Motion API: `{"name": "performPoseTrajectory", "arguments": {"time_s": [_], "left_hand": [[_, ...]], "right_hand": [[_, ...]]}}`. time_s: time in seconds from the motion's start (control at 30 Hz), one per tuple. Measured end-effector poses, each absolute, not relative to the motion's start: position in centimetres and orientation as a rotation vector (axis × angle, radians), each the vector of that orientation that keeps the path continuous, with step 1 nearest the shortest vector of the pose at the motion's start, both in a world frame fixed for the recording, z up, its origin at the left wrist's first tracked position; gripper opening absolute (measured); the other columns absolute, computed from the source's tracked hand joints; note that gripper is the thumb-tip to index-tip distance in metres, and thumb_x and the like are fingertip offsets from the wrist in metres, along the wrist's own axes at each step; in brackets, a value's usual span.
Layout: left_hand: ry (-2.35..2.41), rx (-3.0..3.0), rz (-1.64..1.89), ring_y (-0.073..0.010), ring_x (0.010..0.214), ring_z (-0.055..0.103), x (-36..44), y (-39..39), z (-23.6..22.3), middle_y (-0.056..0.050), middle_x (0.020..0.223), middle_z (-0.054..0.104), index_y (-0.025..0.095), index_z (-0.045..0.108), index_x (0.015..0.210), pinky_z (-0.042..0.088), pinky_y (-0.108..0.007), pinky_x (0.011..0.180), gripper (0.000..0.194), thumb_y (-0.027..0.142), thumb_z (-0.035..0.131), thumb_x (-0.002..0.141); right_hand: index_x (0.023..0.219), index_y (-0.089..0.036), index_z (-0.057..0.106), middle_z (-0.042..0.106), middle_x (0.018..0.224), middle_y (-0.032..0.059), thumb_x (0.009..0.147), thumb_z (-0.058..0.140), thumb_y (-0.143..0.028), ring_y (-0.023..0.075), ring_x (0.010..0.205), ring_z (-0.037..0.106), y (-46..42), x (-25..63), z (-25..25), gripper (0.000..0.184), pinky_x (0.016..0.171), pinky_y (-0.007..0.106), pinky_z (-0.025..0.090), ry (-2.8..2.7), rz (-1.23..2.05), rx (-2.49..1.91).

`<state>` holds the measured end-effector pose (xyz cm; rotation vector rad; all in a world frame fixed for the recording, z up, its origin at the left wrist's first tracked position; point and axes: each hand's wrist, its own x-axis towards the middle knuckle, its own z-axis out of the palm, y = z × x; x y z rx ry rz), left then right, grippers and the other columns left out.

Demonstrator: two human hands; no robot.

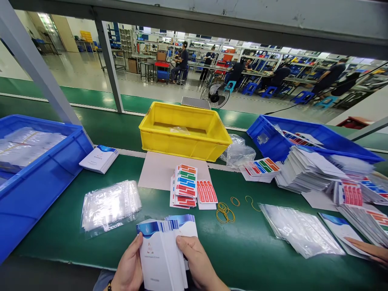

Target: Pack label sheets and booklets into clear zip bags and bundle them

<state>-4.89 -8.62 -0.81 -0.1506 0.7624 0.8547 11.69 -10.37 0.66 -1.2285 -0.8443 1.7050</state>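
Note:
A fanned stack of white and blue booklets (157, 258) is gripped between my two hands at the table's front edge. My left hand (130, 258) closes on its left side, thumb on the front cover. On the right side, my right hand (194, 254) pinches the fanned edges with its thumb. Behind the held stack, more blue-topped booklets (186, 224) show in part. Beyond them lie coloured label cards (184, 182) and red label cards (207, 191). Clear plastic bags (110, 204) are piled to the left. Several rubber bands (224, 212) lie to the right.
Blue bins (39, 190) (257, 139) stand left and right, a yellow bin (184, 141) at the back. Another booklet stack (98, 158) sits beside the left bin. At right are more plastic bags (300, 228), paper stacks (306, 169) and another person's hand (366, 248) on a booklet.

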Motion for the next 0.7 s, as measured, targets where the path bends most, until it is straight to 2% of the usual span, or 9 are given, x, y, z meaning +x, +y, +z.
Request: {"name": "performPoseTrajectory", "arguments": {"time_s": [0.17, 0.3, 0.4, 0.53, 0.63, 0.7], "left_hand": [[0.797, -0.156, 0.853, -0.0264, 0.089, 0.066, -4.9, -8.6, -0.8, -0.007, 0.081, 0.074, 0.015, 0.067, 0.084, 0.046, -0.041, 0.089, 0.018, 0.026, 0.053, 0.083], [0.851, -0.081, 0.900, -0.0263, 0.088, 0.067, -4.6, -8.6, -0.6, -0.005, 0.081, 0.073, 0.016, 0.066, 0.075, 0.047, -0.039, 0.087, 0.011, 0.026, 0.064, 0.075], [0.866, -0.057, 0.904, -0.0268, 0.090, 0.066, -4.5, -8.7, -0.5, -0.005, 0.086, 0.073, 0.017, 0.066, 0.078, 0.047, -0.039, 0.088, 0.013, 0.027, 0.068, 0.071], [0.839, -0.091, 0.886, -0.0282, 0.092, 0.065, -5.0, -8.7, -0.8, -0.007, 0.086, 0.073, 0.016, 0.066, 0.078, 0.047, -0.041, 0.088, 0.012, 0.027, 0.066, 0.073], [0.825, -0.127, 0.870, -0.0284, 0.090, 0.066, -5.9, -8.5, -1.1, -0.008, 0.084, 0.074, 0.015, 0.067, 0.081, 0.046, -0.043, 0.089, 0.014, 0.026, 0.062, 0.077], [0.835, -0.146, 0.880, -0.0279, 0.088, 0.067, -6.3, -8.4, -1.2, -0.008, 0.081, 0.074, 0.015, 0.068, 0.083, 0.045, -0.043, 0.090, 0.015, 0.025, 0.059, 0.079]], "right_hand": [[0.054, -0.016, 0.046, 0.039, 0.053, -0.0026, 0.075, 0.045, -0.065, 0.0106, 0.052, 0.032, -10.3, 11.6, 0.5, 0.053, 0.050, 0.023, 0.028, -1.008, 1.577, -1.351], [0.069, -0.017, 0.049, 0.049, 0.065, -0.0003, 0.086, 0.037, -0.052, 0.0135, 0.062, 0.043, -10.4, 11.4, 0.5, 0.041, 0.057, 0.023, 0.036, -1.223, 1.261, -1.438], [0.071, -0.018, 0.049, 0.050, 0.064, -0.0008, 0.089, 0.036, -0.044, 0.0133, 0.059, 0.045, -10.7, 11.4, 0.5, 0.034, 0.055, 0.023, 0.037, -1.305, 1.108, -1.488], [0.075, -0.018, 0.054, 0.052, 0.062, 0.0003, 0.088, 0.039, -0.043, 0.0153, 0.060, 0.049, -10.9, 12.5, 0.7, 0.032, 0.057, 0.024, 0.041, -1.290, 1.016, -1.500], [0.095, -0.017, 0.057, 0.061, 0.073, 0.0051, 0.087, 0.042, -0.043, 0.0187, 0.069, 0.056, -10.7, 14.5, 0.4, 0.031, 0.064, 0.028, 0.046, -1.161, 1.067, -1.500], [0.113, -0.016, 0.051, 0.063, 0.094, 0.0103, 0.084, 0.049, -0.044, 0.0222, 0.083, 0.058, -10.4, 15.9, -0.1, 0.040, 0.076, 0.034, 0.048, -1.101, 1.016, -1.547]]}}
